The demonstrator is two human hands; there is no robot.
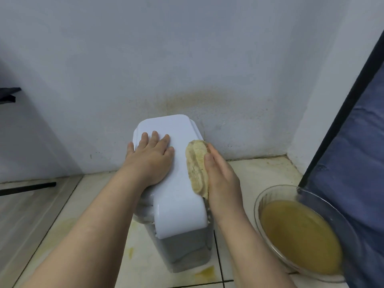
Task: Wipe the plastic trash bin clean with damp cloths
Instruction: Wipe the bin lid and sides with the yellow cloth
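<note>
Head view is looking down on a white plastic trash bin [182,252] that is standing upright at the far edge of the tiled floor [249,173], close against the pale wall [187,48] and a little left of the floor's far right corner. Its white lid [178,196] is sitting on top, and both hands are resting on it. The left hand [153,159] is lying flat on the lid's left half, its fingers straight and slightly apart, the thumb hanging over the left edge. The right hand [223,181] is holding a folded, yellowed cloth [195,165] against the lid's right edge; the thumb is pressing down on the cloth, while the other fingers are mostly hiding behind it and seem to be curling round it. A glass bowl [268,194] of murky yellow-brown water is standing on the floor to the right of the bin, near it but apart, its far side lying just beside a dark blue fabric panel [353,152]. Yellow stains [204,273] are showing on the tiles in front of the bin, and a brownish speckled patch [193,98] is marking the wall above it
</note>
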